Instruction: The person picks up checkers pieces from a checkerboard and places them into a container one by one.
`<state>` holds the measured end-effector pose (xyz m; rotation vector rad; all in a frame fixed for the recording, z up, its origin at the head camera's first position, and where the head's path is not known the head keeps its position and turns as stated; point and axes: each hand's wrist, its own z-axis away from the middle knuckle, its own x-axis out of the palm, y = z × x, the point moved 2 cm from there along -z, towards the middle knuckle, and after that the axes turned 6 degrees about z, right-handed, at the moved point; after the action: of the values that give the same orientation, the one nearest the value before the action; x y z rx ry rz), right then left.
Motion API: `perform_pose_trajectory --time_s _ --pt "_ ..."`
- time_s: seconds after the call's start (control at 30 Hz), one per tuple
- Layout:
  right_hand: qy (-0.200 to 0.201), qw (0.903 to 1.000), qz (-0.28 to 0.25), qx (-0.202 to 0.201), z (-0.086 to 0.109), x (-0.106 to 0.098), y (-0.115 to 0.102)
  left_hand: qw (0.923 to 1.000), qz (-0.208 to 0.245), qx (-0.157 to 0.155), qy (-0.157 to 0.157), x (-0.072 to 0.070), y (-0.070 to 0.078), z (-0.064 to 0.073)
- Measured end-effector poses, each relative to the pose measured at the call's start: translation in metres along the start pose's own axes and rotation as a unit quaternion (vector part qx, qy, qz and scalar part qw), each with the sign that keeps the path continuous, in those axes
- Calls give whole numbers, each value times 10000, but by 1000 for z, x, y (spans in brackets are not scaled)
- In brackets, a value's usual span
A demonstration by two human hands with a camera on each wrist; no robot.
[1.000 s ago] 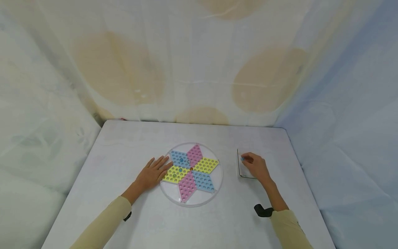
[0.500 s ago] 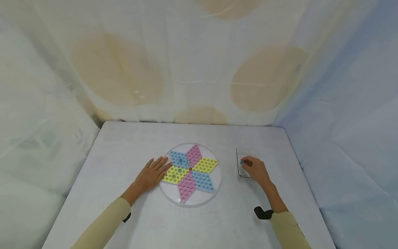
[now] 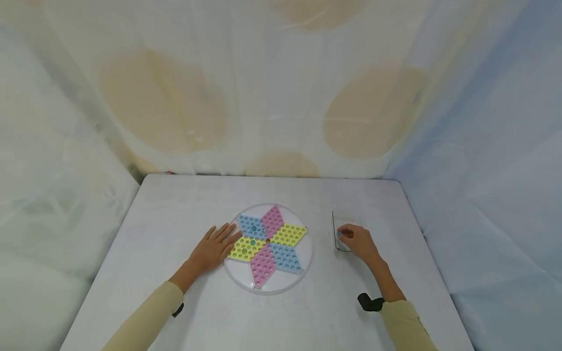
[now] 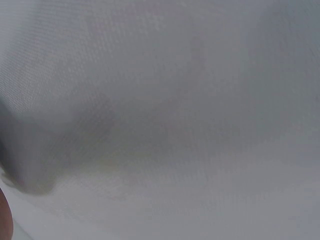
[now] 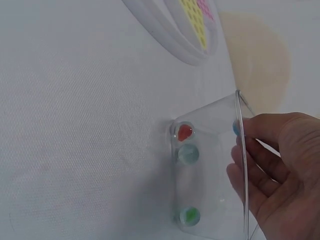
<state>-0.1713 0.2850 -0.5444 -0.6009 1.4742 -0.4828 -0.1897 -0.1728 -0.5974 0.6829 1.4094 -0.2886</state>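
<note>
My left hand (image 3: 210,251) lies with spread, straight fingers at the left edge of a round Chinese checkers board (image 3: 281,282). Several marbles sit in the board's holes, among them a red marble (image 3: 268,240) at the centre. On the right, my right hand (image 3: 360,243) pinches a blue marble (image 5: 236,128) between thumb and fingertips at the mouth of a clear box (image 5: 212,111). Through the box wall show a red marble (image 5: 185,132), a pale clear marble (image 5: 188,154) and a green marble (image 5: 190,216).
The white table (image 3: 263,321) carries both board and box, the box to the board's right. Pale fabric walls (image 3: 272,97) enclose its back and sides. Mostly blurred tabletop fills the left wrist view. A black wrist strap (image 3: 371,303) is on the right forearm.
My right hand has shifted slightly toward me at the box, still pinching the blue marble. My left hand stays in place on the board's edge. The head view has tilted slightly.
</note>
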Motion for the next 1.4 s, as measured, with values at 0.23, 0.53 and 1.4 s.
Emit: perform_pose_trajectory --time_s 0.23,0.53,1.4 --pt "-103 9999 110 13 0 5 2 10000 18 -53 -53 4 -1 3" --pt "-224 9996 146 76 0 7 3 10000 69 -41 -45 4 0 3" --pt "-318 9993 176 50 -1 9 5 9999 -97 29 9 -2 2 1"
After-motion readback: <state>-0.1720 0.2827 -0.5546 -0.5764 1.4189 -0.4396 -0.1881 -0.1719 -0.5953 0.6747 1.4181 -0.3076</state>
